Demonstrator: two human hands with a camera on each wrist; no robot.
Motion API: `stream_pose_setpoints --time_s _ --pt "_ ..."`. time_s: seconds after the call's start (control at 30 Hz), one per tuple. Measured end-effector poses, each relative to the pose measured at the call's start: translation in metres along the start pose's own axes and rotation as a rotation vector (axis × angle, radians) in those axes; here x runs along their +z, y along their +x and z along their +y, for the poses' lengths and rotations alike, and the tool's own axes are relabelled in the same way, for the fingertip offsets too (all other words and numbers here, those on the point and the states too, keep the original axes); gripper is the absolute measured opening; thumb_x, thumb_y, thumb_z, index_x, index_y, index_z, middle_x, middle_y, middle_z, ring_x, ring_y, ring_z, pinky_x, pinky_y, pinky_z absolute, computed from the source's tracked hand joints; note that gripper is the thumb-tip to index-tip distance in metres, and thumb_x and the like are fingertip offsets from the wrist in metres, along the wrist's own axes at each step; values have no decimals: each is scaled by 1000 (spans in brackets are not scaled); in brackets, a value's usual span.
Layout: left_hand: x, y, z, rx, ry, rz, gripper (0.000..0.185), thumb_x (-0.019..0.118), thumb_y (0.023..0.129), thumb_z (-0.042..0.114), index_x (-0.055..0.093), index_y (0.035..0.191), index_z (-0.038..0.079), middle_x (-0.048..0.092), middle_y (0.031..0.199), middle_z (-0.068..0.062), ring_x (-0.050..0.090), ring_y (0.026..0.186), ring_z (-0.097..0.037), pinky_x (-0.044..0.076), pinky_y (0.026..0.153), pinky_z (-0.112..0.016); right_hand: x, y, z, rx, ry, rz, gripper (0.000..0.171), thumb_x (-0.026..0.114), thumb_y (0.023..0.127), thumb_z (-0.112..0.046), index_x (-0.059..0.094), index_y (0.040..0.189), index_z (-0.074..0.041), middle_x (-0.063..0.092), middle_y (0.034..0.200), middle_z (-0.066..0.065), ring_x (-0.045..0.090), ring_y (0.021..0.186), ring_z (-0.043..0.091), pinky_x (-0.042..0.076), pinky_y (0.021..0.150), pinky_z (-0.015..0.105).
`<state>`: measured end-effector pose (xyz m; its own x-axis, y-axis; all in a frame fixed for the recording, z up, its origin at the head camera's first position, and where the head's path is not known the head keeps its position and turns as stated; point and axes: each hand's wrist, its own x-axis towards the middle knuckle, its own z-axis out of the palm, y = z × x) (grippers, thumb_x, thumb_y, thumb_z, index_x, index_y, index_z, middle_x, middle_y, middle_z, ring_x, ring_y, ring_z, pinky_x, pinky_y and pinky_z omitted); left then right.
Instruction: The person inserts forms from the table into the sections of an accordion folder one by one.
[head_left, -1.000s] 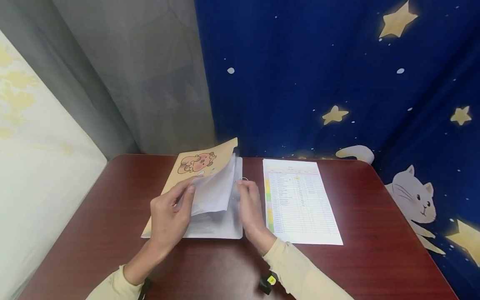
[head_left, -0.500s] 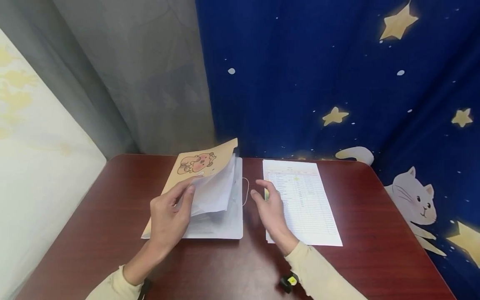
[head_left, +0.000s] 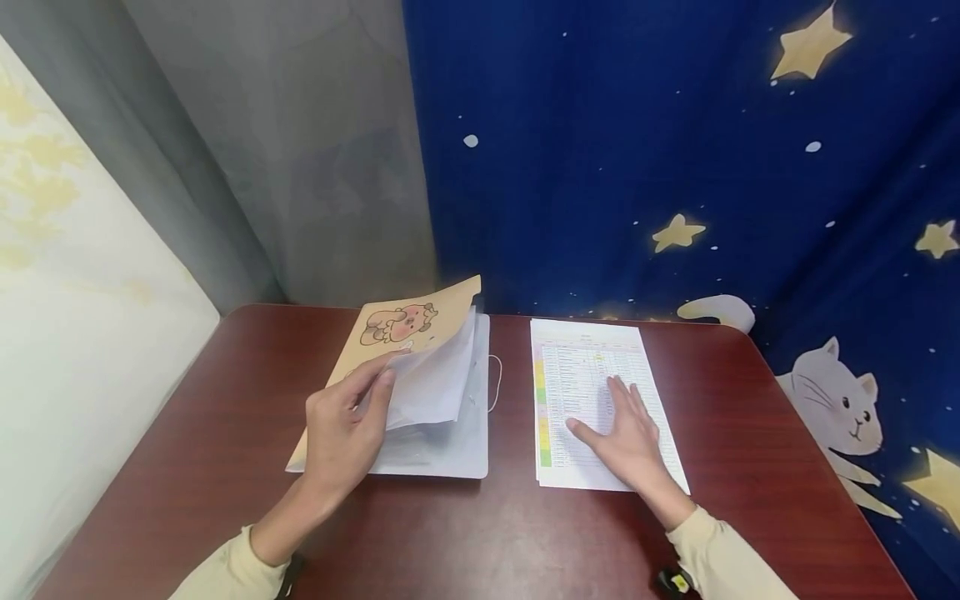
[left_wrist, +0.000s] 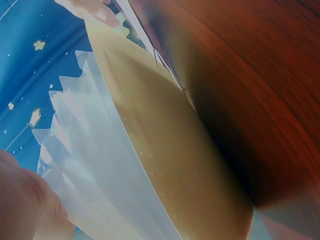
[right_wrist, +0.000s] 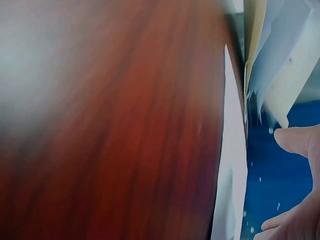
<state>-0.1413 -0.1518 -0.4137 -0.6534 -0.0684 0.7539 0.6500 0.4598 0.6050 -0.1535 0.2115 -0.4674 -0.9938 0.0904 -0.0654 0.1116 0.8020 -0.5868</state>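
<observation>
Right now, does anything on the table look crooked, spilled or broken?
I see no spill or tear. One small oddity: a thin cord sticks out in a loose loop past the right edge of the folder, instead of lying neatly against it. The cover bends up too, but the left hand is holding it.

Cream sleeves (head_left: 232,571) end behind bare fingers (head_left: 622,400); a black device (head_left: 665,584) with yellow marking (head_left: 680,582) sits at the right cuff (head_left: 692,528).

Head view shows: 2 hands (head_left: 337,437) (head_left: 630,442), 1 folder (head_left: 356,354), 1 cord loop (head_left: 500,375), 1 paper stack (head_left: 573,475), 1 table (head_left: 225,400), 1 curtain cat (head_left: 828,396), 4 large curtain stars (head_left: 678,233).
</observation>
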Motion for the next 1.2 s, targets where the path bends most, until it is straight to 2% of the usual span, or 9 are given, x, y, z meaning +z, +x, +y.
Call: stream_pose_setpoints --time_s 0.3,0.43,0.6,0.73,0.87,1.03,1.2 --pt "1 -1 -2 -29 13 -24 25 70 99 2 81 119 12 83 110 -6 75 98 -4 53 90 -9 -26 -15 32 33 -94 19 116 85 84 -47 20 165 4 19 173 29 10 161 49 17 118 75" --pt "1 -1 -1 -43 18 -37 24 69 100 3 80 120 11 82 112 -5 74 103 -1 53 91 -9 -32 -23 40 48 -137 36 118 84 83 -53 22 164 6 25 170 31 21 156 52 25 112 74" --pt "1 -1 -1 -47 24 -41 24 70 99 3 80 120 8 82 112 -7 73 103 1 52 91 -8 -38 -30 53 71 -198 61 121 83 82 -60 26 161 11 36 158 38 35 140 55 39 105 73" --pt "0 0 -1 -42 25 -45 24 70 100 4 80 121 11 82 113 -6 73 102 -1 52 90 -8 -44 -32 63 106 -206 66 117 82 81 -65 35 156 12 45 145 37 47 126 50 49 93 68" --pt "0 0 -1 -32 32 -35 26 70 99 2 80 120 12 83 110 -7 73 98 0 52 88 -8 -51 -34 73 123 -215 62 107 82 81 -66 49 144 13 55 133 35 58 108 43 53 80 59" --pt "0 0 0 -44 38 -42 26 71 98 2 80 120 12 82 110 -7 71 103 4 52 91 -8 -55 -36 80 134 -238 63 98 82 79 -68 58 132 11 61 118 30 61 93 35 52 69 50" --pt "0 -1 1 -54 33 -46 25 71 99 3 80 120 12 82 112 -7 71 106 5 52 93 -8 -55 -39 82 148 -248 71 95 82 77 -71 61 127 7 65 113 26 63 87 32 51 65 47"
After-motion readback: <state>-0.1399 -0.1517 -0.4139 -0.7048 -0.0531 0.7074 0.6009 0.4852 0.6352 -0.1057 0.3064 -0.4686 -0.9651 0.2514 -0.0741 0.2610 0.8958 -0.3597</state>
